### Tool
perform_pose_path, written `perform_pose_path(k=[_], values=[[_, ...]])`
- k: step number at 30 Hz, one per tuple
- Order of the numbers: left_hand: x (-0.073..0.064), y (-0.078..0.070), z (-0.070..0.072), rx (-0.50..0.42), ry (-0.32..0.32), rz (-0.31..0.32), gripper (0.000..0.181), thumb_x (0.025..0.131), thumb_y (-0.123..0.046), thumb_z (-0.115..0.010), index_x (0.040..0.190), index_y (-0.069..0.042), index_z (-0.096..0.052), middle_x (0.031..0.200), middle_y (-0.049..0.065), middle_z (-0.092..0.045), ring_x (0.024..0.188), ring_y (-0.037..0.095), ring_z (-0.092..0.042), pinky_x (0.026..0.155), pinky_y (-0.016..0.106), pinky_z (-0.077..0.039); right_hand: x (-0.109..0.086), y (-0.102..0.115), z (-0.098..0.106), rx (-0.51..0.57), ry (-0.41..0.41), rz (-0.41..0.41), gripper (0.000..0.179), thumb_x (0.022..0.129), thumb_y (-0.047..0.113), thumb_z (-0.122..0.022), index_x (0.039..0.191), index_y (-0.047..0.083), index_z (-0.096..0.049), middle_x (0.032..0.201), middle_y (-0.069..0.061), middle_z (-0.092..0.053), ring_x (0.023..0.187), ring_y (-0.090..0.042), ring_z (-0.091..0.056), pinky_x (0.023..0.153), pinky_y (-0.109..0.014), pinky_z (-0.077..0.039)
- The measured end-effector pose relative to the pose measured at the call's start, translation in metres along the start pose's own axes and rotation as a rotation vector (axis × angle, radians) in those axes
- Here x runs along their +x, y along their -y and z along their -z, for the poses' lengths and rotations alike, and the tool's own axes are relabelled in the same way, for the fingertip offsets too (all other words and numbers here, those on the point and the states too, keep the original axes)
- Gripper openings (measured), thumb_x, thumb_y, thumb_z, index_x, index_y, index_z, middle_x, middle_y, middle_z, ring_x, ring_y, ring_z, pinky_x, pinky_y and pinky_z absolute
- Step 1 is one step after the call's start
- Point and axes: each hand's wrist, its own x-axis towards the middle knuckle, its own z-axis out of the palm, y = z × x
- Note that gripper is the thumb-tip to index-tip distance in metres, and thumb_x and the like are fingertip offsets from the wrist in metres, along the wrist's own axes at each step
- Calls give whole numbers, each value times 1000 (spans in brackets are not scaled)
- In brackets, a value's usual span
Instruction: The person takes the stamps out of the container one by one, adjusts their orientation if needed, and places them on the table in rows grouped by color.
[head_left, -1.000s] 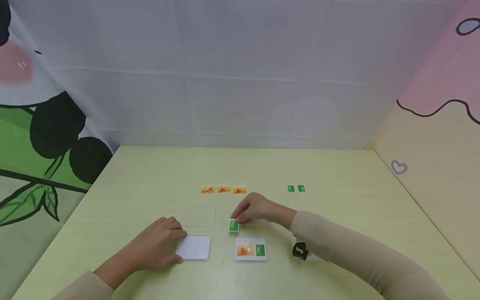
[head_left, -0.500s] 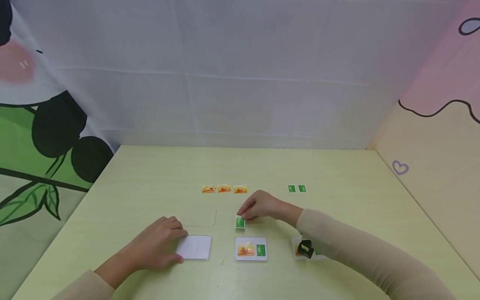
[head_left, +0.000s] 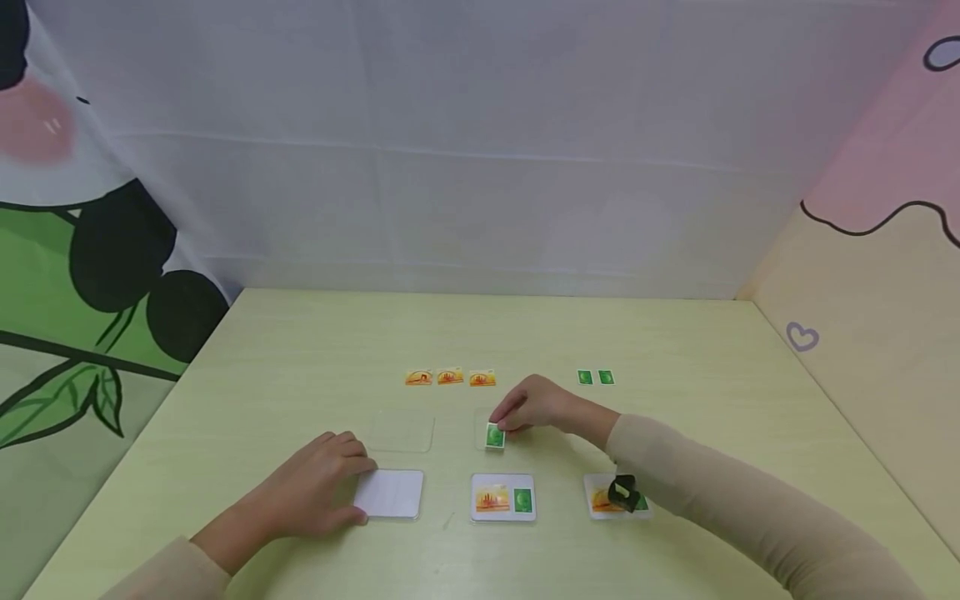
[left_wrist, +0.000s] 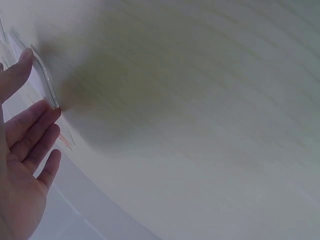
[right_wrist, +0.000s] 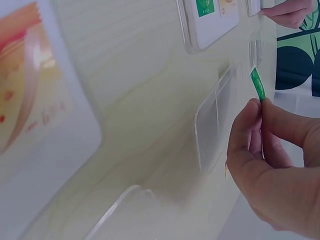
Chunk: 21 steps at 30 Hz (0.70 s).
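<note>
My right hand (head_left: 536, 404) pinches a small green stamp (head_left: 495, 436) between thumb and fingertips. The stamp is held tilted, over a clear plastic cover (right_wrist: 206, 130) on the table. My left hand (head_left: 315, 487) holds a white card in a clear case (head_left: 395, 493) at its left end, thumb at the near corner and fingertips at the far one. In the left wrist view, the thumb and fingertips meet the edge of the case (left_wrist: 47, 82). To its right lies a white card (head_left: 504, 518) bearing an orange stamp (head_left: 492, 498) and a green one.
Another stamped card (head_left: 598, 512) lies partly under the right sleeve and a black wrist strap (head_left: 623, 493). A second clear cover (head_left: 401, 435) lies at left. Farther back are three orange stamps (head_left: 450, 376) and two green stamps (head_left: 585, 377). Cloth walls surround the table (head_left: 690, 350).
My right hand has moved right and slightly back with the green stamp, bringing it over the clear cover. My left hand stays at the white card.
</note>
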Motion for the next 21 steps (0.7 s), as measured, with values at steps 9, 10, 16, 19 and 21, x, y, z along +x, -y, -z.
perform_pose_path(k=[9,10,16,19,21], values=[[0,0,1,4,-5,-4,45,66,-41,-82,98,-12,-71,93,-7,-64,89,10,-54,82,33,-45,0,-4,3,8,-18,-42,14,85,3,-68,98,2,-74,94,-8,-74,71,-8,-63,74,-25,-56],[0,0,1,3,-3,-2,45,66,-41,-82,98,-12,-71,93,-7,-64,89,10,-54,82,33,-45,0,-5,3,9,-22,-45,14,85,3,-68,98,2,-74,94,-7,-74,72,-8,-64,74,-25,-56],[0,0,1,0,1,-1,44,66,-40,-82,99,-12,-71,93,-7,-65,89,10,-54,82,33,-45,2,-9,7,3,-27,-49,14,86,5,-68,98,4,-75,95,-6,-74,73,-9,-64,75,-25,-56],[0,0,1,6,-9,-7,44,66,-40,-82,98,-12,-71,92,-7,-64,89,10,-54,81,33,-45,2,-10,9,-3,-28,-43,14,86,5,-68,99,4,-75,96,-6,-74,73,-9,-64,75,-25,-56],[0,0,1,9,-18,-18,44,65,-40,-83,97,-11,-71,91,-7,-64,88,10,-54,80,33,-45,1,-11,10,-8,-30,-37,14,86,6,-68,99,4,-75,96,-6,-75,73,-9,-63,75,-25,-56]])
